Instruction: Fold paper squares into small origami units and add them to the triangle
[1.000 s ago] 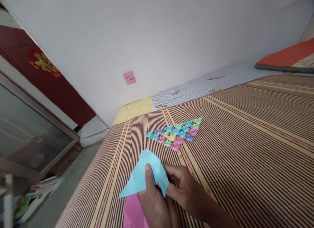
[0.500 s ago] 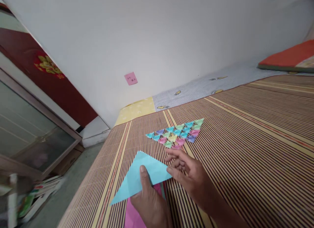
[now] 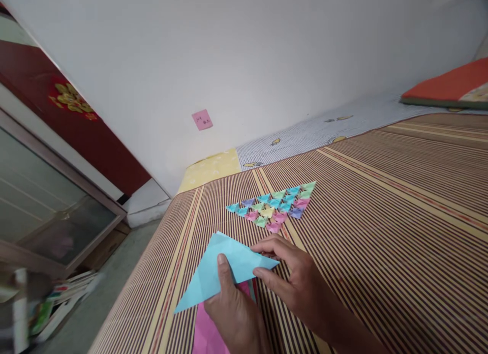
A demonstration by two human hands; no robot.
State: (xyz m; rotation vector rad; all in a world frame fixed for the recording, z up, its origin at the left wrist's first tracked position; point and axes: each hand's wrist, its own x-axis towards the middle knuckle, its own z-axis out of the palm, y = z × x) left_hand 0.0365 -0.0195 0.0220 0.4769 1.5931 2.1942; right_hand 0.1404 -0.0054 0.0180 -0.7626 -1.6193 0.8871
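Observation:
A light blue paper (image 3: 215, 270), folded into a triangle, lies on the striped mat (image 3: 381, 216). My left hand (image 3: 234, 313) pins it from below with the thumb pressed on its middle. My right hand (image 3: 292, 277) pinches the paper's right corner between thumb and fingers. Under the blue triangle lies a pink sheet (image 3: 209, 333), with edges of other coloured sheets beside it. Beyond the hands, several small folded paper pieces form a coloured triangle (image 3: 272, 206) on the mat.
The mat covers a bed with a patterned sheet (image 3: 305, 135) along the white wall. A pink note (image 3: 202, 120) sticks to the wall. An orange cushion (image 3: 450, 87) lies far right. A glass-door cabinet (image 3: 46, 201) and books (image 3: 57, 303) stand on the floor at left.
The blue paper went from a lifted, half-folded shape to a flat triangle on the mat. My right hand slid to its right corner and my left thumb stayed on it.

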